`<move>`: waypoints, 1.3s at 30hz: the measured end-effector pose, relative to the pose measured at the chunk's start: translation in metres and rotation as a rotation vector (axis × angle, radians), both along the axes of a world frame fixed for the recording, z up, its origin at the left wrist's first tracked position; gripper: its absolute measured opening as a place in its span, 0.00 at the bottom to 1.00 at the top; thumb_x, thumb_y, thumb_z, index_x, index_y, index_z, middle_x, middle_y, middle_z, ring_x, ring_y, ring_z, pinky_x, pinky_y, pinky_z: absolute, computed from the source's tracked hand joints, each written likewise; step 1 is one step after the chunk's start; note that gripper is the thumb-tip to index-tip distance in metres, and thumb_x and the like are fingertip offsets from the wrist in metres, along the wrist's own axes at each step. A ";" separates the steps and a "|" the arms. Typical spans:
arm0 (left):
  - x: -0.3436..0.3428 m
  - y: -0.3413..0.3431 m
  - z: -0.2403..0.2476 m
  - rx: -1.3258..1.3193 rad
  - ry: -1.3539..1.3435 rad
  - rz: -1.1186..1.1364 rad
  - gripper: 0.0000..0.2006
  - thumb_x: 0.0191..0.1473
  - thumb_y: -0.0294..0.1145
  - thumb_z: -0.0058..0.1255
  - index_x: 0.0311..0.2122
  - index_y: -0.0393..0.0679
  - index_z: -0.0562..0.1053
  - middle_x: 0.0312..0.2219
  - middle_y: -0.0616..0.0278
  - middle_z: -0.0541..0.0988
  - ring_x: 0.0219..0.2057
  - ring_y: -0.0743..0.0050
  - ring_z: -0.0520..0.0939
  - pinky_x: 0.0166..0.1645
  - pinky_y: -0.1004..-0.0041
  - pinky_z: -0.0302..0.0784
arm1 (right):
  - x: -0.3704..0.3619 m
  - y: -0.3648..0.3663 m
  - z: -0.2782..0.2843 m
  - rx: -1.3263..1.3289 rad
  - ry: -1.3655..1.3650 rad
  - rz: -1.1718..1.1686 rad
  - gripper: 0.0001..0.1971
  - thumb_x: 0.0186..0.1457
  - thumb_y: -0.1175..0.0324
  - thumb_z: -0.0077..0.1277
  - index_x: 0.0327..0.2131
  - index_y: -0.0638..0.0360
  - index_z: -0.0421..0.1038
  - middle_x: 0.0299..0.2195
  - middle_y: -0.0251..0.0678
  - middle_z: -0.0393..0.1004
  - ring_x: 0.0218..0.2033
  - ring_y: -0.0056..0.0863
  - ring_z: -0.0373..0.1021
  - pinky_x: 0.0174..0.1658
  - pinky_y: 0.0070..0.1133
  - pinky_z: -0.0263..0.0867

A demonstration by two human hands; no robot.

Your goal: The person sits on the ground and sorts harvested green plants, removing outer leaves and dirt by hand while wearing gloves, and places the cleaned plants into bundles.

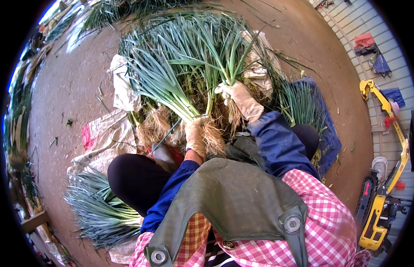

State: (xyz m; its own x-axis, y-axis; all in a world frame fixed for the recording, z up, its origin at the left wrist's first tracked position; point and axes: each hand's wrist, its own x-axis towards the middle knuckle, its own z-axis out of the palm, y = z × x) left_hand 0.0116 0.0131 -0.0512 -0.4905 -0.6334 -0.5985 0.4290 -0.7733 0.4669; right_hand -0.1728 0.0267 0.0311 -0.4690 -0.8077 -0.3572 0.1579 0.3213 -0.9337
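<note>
My left hand (pixel 195 137), in a pale glove, is closed round a bunch of green onions (pixel 173 95). Their leaves fan up and left, and their brown roots hang beside my fingers. Farther up and to the right, my gloved right hand (pixel 242 101) grips the lower stalks of a smaller bunch of green onions (pixel 228 66), leaves pointing away from me. Both hands are just on my side of a big heap of green onions (pixel 158 38), whose roots face me. Pale sacking (pixel 126 89) shows at the heap's left side.
Trimmed-looking green onions (pixel 102 209) lie in a pile at my lower left. More rest on a blue sheet (pixel 329 138) at my right. A yellow mini excavator (pixel 380 196) stands by the right wall. Crumpled sacks (pixel 106 138) and leaf scraps lie on the brown floor (pixel 73 98).
</note>
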 end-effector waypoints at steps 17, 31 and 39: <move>-0.004 0.007 -0.027 -0.225 -0.328 -0.052 0.09 0.36 0.24 0.58 0.28 0.36 0.75 0.22 0.63 0.77 0.20 0.72 0.74 0.27 0.72 0.70 | 0.031 -0.038 -0.031 0.590 1.130 0.662 0.15 0.53 0.59 0.50 0.37 0.60 0.75 0.29 0.40 0.78 0.31 0.36 0.75 0.36 0.30 0.70; -0.001 0.003 -0.004 0.018 0.119 -0.063 0.07 0.48 0.24 0.50 0.34 0.35 0.73 0.25 0.53 0.78 0.23 0.61 0.81 0.29 0.68 0.80 | 0.011 0.101 0.139 -0.070 -0.211 0.199 0.12 0.50 0.56 0.54 0.28 0.52 0.67 0.17 0.24 0.64 0.15 0.13 0.60 0.18 0.12 0.60; -0.023 0.013 0.011 0.052 0.350 -0.062 0.13 0.48 0.20 0.49 0.42 0.36 0.70 0.27 0.51 0.78 0.25 0.60 0.82 0.28 0.69 0.82 | -0.236 0.360 0.146 1.591 1.330 0.063 0.15 0.51 0.53 0.51 0.34 0.53 0.72 0.32 0.35 0.76 0.34 0.33 0.73 0.38 0.32 0.67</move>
State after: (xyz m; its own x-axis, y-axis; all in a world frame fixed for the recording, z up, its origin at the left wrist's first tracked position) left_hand -0.0110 0.0261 -0.0405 -0.7076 -0.5695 -0.4183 0.5078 -0.8215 0.2596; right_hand -0.4089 0.3870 0.1774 -0.9628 -0.2274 -0.1464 -0.2694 0.7602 0.5912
